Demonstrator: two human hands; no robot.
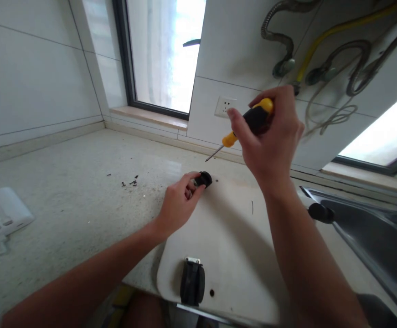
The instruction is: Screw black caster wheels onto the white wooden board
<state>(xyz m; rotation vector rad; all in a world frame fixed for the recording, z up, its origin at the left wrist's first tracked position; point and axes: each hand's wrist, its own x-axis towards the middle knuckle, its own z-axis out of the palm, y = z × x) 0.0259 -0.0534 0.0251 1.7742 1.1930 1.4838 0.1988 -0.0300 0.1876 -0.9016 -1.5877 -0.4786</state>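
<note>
My left hand is closed, thumb and fingers pinching a black caster wheel at the far left corner of a pale board. Raised above the board, my right hand grips a screwdriver with a yellow and black handle. Its thin metal shaft points down and left, the tip in the air short of the held caster. Another black caster with a metal plate sits at the board's near left corner, beside a dark hole.
Several small dark screws lie on the speckled countertop. A white box-like device is at the left. Another black wheel-like part stands near the metal sink. A wall socket and hoses are behind.
</note>
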